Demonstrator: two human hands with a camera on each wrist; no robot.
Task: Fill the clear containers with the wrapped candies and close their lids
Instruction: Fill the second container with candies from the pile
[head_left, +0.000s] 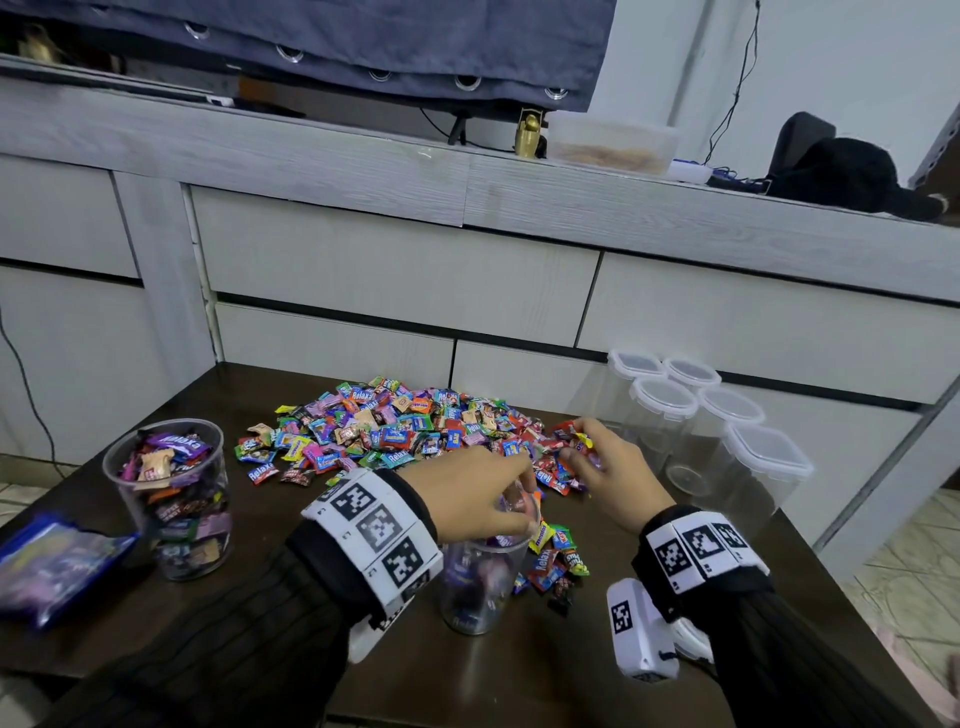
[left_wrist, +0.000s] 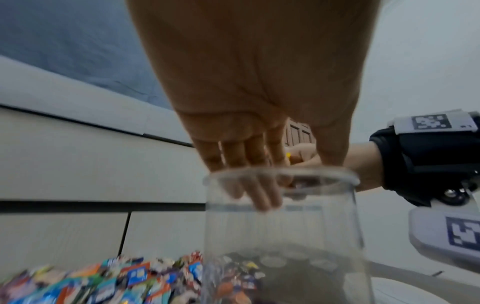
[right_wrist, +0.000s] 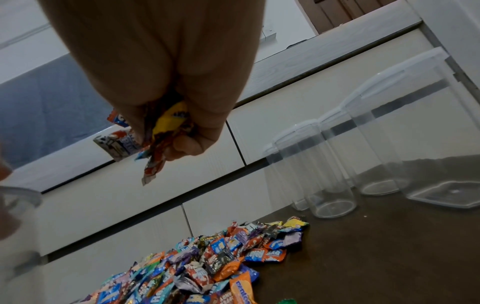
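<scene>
Item: clear container (head_left: 480, 582), round, lidless, upright near the front middle of the dark table (head_left: 545, 670), a shallow layer of wrapped candies at its bottom. Holder: left hand (head_left: 470, 496), fingers (left_wrist: 255, 193) curled over the rim, some dipping inside, thumb against the near side; the grip probably steadies the light cup while it is loaded. Supply: candy pile (head_left: 400, 431), loose and mixed, spread just behind the container and touching its far side, so that each reach is short. Carrier: right hand (head_left: 605, 467), raised over the pile's right edge, closed around a small bunch of candies (right_wrist: 166, 131), wrapper ends hanging out below the fingers; likely bound for the open mouth. Finished stock: filled container (head_left: 174, 499), lidless, at the table's left, heaped to the rim. Reserve stock: five empty lidded containers (head_left: 696, 421), grouped at the right rear, apart from the work. Sundry: blue packet (head_left: 57, 566) at the left edge. Status, by judgement: one filled, one barely begun, neither closed.
</scene>
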